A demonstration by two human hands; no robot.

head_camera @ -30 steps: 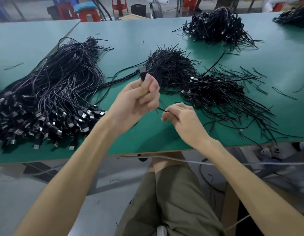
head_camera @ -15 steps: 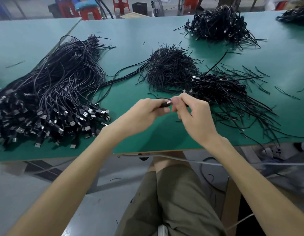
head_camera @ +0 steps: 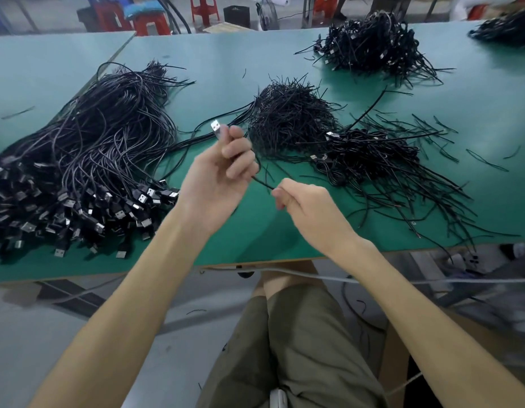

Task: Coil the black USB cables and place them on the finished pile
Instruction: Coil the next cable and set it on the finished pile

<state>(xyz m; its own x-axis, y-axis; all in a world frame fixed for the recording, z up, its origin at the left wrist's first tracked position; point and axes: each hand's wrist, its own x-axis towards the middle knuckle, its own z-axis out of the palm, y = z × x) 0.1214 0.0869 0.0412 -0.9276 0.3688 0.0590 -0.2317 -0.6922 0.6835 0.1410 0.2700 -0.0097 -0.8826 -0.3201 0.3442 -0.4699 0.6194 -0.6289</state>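
No writing, label, brand, number or sign can be read, whether on the cables [head_camera: 108, 136], their plugs [head_camera: 143, 198] or the counter [head_camera: 226, 60].

light: bright, even | shadows: soft | blur: lower-right edge | edges: wide-angle bowing

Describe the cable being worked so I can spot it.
Over the near edge of the green table, between the plug-ended bundle and the loose tangle, the USB cable spans left hand to right hand. Only its silver plug stands off the table.
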